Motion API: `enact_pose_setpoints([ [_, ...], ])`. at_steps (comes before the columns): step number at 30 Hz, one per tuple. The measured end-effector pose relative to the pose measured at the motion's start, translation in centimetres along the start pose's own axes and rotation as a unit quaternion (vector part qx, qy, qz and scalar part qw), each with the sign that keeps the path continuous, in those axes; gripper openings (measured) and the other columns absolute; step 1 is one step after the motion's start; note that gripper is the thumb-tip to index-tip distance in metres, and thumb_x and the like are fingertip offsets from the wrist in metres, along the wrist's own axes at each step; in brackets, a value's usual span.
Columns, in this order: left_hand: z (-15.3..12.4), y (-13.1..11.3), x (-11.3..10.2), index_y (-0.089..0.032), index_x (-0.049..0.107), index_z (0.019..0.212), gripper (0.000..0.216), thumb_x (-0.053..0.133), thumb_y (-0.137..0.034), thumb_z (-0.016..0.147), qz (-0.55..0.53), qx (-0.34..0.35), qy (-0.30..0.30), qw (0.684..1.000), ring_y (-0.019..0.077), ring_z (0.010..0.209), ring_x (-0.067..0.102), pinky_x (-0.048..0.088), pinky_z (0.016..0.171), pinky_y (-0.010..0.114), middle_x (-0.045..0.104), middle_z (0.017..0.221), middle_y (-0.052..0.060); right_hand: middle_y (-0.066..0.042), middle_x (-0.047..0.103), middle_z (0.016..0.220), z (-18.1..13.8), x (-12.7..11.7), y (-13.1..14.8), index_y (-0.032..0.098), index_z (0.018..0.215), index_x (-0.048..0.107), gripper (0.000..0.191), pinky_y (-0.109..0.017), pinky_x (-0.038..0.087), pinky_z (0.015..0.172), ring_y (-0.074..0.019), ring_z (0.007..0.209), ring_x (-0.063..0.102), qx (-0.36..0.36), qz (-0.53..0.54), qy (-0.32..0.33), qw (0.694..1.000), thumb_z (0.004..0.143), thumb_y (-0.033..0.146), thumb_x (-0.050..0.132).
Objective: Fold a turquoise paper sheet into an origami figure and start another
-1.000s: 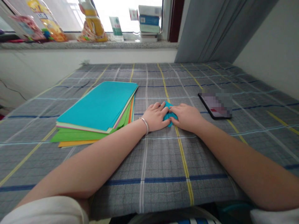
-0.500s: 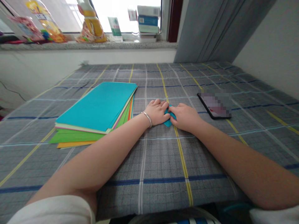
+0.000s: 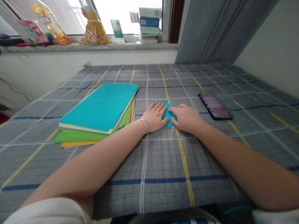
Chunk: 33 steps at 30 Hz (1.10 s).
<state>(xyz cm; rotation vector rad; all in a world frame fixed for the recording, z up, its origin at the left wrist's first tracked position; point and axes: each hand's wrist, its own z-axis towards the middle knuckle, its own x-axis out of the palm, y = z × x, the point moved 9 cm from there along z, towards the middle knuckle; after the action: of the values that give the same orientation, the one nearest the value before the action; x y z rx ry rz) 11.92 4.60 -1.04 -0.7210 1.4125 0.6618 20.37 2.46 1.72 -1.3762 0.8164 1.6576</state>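
A small folded piece of blue paper (image 3: 169,123) lies on the checked cloth between my two hands, its ends partly covered by them. My left hand (image 3: 154,118), with a silver bangle at the wrist, rests flat at the paper's left side, fingers stretched out and thumb over the lower part. From the right, my right hand (image 3: 188,118) has its index finger and thumb on the paper, the other fingers curled in. What lies under its palm is hidden.
Left of my hands is a stack of coloured paper sheets (image 3: 100,105), blue on top. A phone (image 3: 216,107) lies to the right. The grey checked cloth (image 3: 163,161) covers the surface. Bottles and boxes (image 3: 149,23) stand on the windowsill (image 3: 126,46) behind.
My left hand has slid slightly left and its fingers have spread, so more of the blue paper shows between the hands. The right hand stays nearly in place.
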Motion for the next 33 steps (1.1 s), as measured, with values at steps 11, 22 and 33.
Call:
enact_pose_setpoints([
  [11, 2.2, 0.3, -1.4, -0.005, 0.049, 0.133, 0.057, 0.05, -0.042, 0.09, -0.006, 0.035, -0.06, 0.998, 0.0289, 0.137, 0.042, 0.031, 0.114, 0.042, 0.053, 0.141, 0.019, -0.016, 0.06, 0.135, 3.0, 2.0, -2.1, 0.008, 0.133, 0.055, 0.051, -0.043, 0.037, 0.11, -0.0284, 0.13, 0.049, 0.024, 0.086, 0.003, 0.996, 0.084, 0.021, 0.046],
  [22, 0.9, 1.3, -0.2, -0.011, 0.029, 0.152, 0.063, 0.033, -0.046, 0.099, -0.006, 0.028, 0.016, 0.999, 0.0245, 0.149, 0.021, 0.015, 0.122, 0.044, 0.032, 0.158, 0.01, -0.011, 0.038, 0.156, 2.4, 3.4, -1.5, 0.008, 0.151, 0.036, 0.06, -0.045, 0.027, 0.119, -0.0294, 0.145, 0.031, -0.033, 0.051, 0.075, 0.995, 0.097, 0.031, 0.028],
  [33, -1.0, 1.6, 0.3, -0.009, 0.018, 0.156, 0.064, 0.025, -0.043, 0.102, 0.04, -0.005, 0.085, 0.996, 0.0234, 0.152, 0.013, 0.014, 0.123, 0.042, 0.016, 0.162, 0.009, -0.011, 0.028, 0.16, 0.6, 4.5, -2.4, 0.01, 0.153, 0.032, 0.068, -0.047, 0.021, 0.121, -0.0291, 0.148, 0.021, -0.023, 0.075, 0.098, 0.992, 0.096, 0.045, 0.024],
])
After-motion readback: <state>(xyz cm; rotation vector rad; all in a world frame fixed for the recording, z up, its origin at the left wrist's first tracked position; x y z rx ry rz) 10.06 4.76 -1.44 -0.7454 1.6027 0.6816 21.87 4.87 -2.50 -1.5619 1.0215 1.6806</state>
